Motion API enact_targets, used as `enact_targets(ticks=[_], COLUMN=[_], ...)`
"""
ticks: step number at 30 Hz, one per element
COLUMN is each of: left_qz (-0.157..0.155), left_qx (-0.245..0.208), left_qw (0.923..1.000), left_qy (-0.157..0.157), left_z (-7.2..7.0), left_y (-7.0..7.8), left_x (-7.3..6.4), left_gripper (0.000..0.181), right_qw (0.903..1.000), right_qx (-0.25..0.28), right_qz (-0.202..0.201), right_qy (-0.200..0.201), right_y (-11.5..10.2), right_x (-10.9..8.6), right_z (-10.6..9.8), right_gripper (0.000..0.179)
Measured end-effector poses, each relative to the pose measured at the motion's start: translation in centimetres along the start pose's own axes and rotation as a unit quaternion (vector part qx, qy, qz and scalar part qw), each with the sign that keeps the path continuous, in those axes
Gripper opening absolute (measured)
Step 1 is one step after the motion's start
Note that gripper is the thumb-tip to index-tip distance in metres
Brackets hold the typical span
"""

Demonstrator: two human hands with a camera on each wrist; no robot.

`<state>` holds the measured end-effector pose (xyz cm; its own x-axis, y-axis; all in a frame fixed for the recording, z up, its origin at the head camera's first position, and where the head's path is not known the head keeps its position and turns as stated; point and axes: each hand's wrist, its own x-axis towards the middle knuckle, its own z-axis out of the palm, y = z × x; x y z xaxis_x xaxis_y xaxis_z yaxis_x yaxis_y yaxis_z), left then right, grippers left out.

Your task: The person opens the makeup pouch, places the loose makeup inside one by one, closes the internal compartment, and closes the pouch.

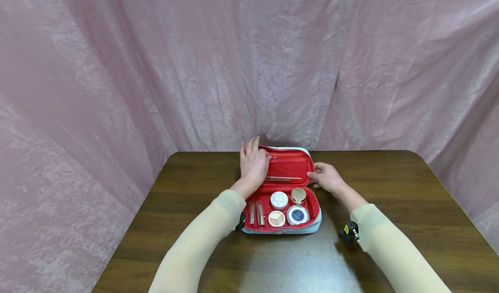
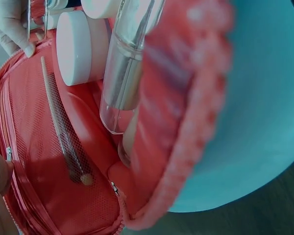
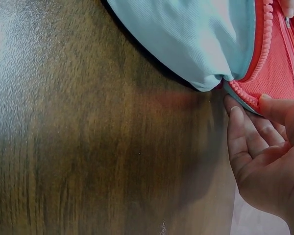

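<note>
A light-blue cosmetic bag [image 1: 314, 228] with red lining lies unzipped on the table, its lid [image 1: 288, 168] raised at the back. My left hand [image 1: 253, 165] is at the lid's upper left, thumb and a finger pinching the zipper pull [image 2: 9, 153] of the inner pocket. My right hand [image 1: 328, 178] grips the lid's right edge, with the thumb on the red inner side. Behind the lid's mesh [image 2: 34, 132] lies a slim brush [image 2: 59, 115]. The base holds a white star-topped jar [image 1: 279, 200], gold compact [image 1: 298, 195], three-colour palette [image 1: 277, 219], blue-and-white round case [image 1: 298, 215] and two tubes [image 1: 260, 213].
The bag rests on a dark wooden table [image 1: 195, 206], with bare wood to both sides. A pink velvet curtain [image 1: 218, 67] hangs close behind the table's back edge. The bag's main zipper teeth [image 3: 264, 44] run round its rim.
</note>
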<state>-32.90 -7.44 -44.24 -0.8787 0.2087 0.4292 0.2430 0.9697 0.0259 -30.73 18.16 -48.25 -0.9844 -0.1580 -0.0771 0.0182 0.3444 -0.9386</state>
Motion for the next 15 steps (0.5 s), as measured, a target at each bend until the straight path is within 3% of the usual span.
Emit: enact_targets(ticks=[15], left_qz=[-0.013], left_qx=[-0.002], left_qw=[0.9999], left_qy=[-0.006], left_z=[0.2], left_y=[-1.5], left_x=[-0.3], left_gripper=[0.021], right_qw=[1.0], right_qx=[0.001], right_qz=[0.003], right_qy=[-0.004], right_y=[0.2], right_x=[0.1], right_z=[0.1], right_gripper=[0.031])
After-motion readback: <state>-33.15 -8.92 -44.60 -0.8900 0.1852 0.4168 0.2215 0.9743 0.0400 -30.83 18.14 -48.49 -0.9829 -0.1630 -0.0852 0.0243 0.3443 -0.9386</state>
